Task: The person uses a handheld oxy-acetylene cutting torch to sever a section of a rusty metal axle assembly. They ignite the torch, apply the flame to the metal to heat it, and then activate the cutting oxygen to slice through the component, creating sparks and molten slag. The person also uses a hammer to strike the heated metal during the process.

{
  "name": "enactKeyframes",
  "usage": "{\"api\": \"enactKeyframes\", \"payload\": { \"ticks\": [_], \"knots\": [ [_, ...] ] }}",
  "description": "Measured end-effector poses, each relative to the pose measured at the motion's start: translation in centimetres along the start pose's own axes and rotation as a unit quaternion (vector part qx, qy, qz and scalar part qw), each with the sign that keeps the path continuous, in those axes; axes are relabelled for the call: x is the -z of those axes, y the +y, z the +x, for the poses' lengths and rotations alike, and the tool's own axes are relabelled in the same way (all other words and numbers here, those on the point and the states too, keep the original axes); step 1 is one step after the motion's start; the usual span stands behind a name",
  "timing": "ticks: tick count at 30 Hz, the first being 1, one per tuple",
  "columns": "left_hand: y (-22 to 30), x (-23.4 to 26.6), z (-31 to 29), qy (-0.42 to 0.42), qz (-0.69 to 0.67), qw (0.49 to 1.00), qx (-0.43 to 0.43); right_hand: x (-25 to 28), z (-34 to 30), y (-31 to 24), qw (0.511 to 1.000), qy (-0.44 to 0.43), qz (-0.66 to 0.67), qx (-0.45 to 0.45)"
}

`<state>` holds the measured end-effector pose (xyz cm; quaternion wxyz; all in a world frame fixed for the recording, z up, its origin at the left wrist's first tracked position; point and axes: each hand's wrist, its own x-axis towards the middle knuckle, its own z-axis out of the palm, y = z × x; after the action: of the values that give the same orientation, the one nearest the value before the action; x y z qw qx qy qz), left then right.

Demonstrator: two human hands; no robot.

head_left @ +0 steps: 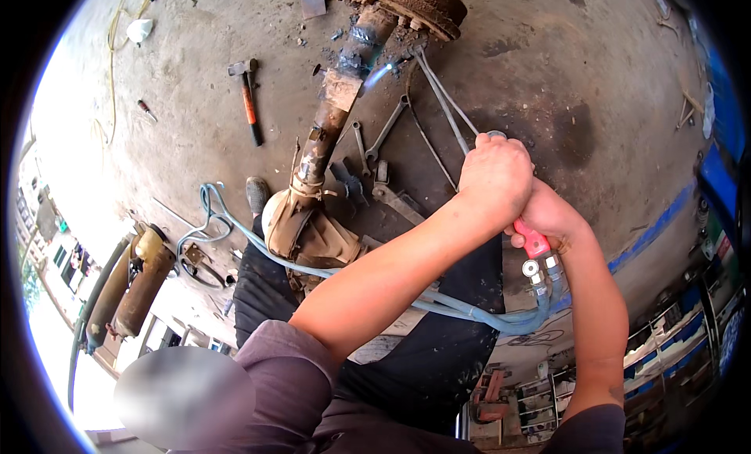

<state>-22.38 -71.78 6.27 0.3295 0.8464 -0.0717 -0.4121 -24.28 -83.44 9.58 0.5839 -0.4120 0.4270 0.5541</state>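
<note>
Both my hands hold a gas cutting torch [533, 243] with a red handle and two long thin metal tubes. My left hand [497, 168] wraps the front of the grip. Just behind it, my right hand [545, 209] closes round the red handle. At the torch head a small blue-white flame [381, 76] points down and left beside a rusty axle housing [322, 137]. The axle's tube is patchy and scorched near its far end. That end carries a large round rusty drum [422, 4], and its bulging near end [313, 231] lies between my legs.
Blue hoses [501, 322] run from the torch across my lap to the floor at left. An orange-handled hammer [249, 102] and wrenches [387, 127] lie on the concrete. Gas cylinders [141, 290] are at far left, shelves [540, 403] at lower right.
</note>
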Motion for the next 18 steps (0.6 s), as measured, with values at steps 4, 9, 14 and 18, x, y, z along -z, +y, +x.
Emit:
{"api": "enactKeyframes", "payload": {
  "ticks": [4,9,14,18],
  "knots": [
    [-1.2,0.6,0.4,0.014,-0.019,1.0,-0.01,0.4,1.5,-0.3,0.996,-0.005,-0.085,-0.015],
    [-2.0,2.0,0.4,0.015,-0.032,0.999,-0.009,-1.4,1.2,-1.8,0.994,0.015,-0.105,-0.021],
    [-2.7,2.7,0.9,0.025,-0.031,0.999,-0.022,-2.9,0.4,-3.4,0.991,0.025,-0.128,-0.031],
    [-2.9,3.3,0.8,0.042,-0.032,0.998,-0.028,-3.2,0.3,-4.1,0.986,0.02,-0.157,-0.047]
  ]
}}
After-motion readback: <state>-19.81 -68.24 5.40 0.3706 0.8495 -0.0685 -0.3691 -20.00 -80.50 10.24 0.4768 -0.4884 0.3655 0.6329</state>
